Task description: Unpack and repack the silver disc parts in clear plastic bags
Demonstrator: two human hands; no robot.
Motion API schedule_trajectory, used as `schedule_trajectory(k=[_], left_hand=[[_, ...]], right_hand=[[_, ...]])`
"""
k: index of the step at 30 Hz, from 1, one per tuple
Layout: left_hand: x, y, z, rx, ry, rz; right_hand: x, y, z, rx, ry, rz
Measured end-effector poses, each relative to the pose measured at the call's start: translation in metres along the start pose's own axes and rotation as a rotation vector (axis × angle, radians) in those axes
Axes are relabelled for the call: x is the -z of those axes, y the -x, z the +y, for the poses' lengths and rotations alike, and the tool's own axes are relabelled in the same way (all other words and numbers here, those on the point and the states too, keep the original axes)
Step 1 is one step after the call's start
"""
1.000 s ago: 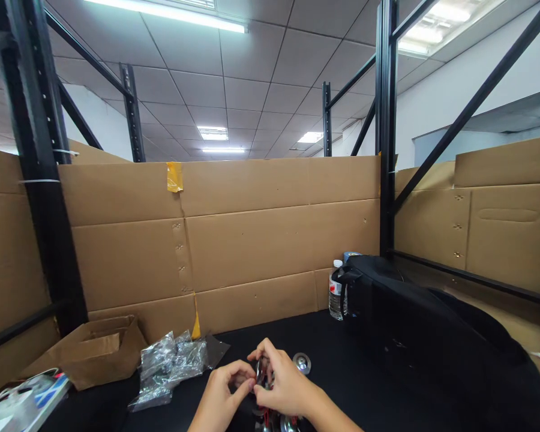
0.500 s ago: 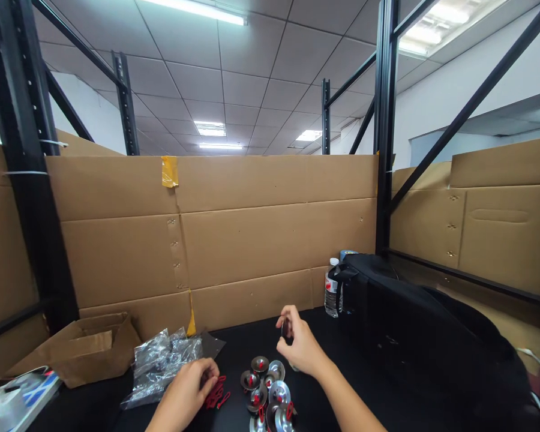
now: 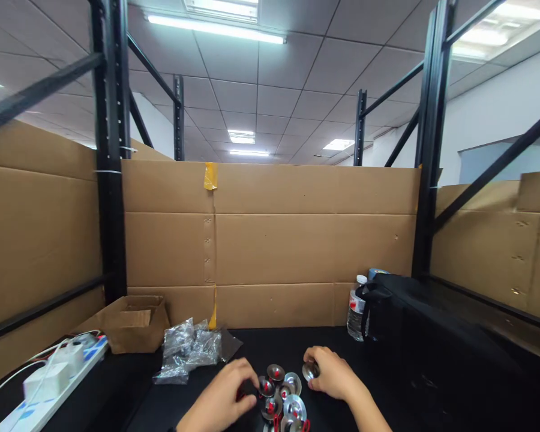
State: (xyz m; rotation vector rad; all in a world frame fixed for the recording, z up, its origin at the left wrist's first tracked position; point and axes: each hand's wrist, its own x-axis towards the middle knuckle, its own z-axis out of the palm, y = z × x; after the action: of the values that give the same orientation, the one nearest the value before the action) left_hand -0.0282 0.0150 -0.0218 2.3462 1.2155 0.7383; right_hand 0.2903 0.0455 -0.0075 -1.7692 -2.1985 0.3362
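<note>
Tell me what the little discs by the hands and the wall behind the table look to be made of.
Discs: likely polished metal, silvery with bright glints; the red centres look like plastic or cord, unclear. Wall: plain brown corrugated cardboard, matte, with fold creases and yellow tape.

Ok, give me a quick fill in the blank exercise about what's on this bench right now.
1. The right hand rests on a small round ____ disc.
2. The cluster of discs lies ____ the two hands.
3. The crumpled clear bags lie to the ____ of the left hand.
4. The water bottle stands against the ____ wall.

Missing words: metal; between; left; cardboard
</note>
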Motion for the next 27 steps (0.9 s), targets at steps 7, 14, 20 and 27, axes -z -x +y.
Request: schedule_trajectory(k=[7, 14, 20, 27], left_hand=[[-0.027, 0.0, 0.013, -0.035, 0.023, -0.165], [-0.029, -0.006, 0.026, -0.055, 0.006, -0.122], [-0.039, -0.012, 0.026, -0.018, -0.185, 0.0], [-0.044, -0.014, 0.016, 0.077, -0.243, -0.06]], right_hand=[[-0.004, -0.005, 0.003, -0.034, 0.026, -0.036], [-0.005, -0.006, 0.008, -0.058, 0.077, -0.058], [0.003, -0.002, -0.005, 0.046, -0.001, 0.06], [0.001, 0.002, -0.025, 0.196, -0.156, 0.08]])
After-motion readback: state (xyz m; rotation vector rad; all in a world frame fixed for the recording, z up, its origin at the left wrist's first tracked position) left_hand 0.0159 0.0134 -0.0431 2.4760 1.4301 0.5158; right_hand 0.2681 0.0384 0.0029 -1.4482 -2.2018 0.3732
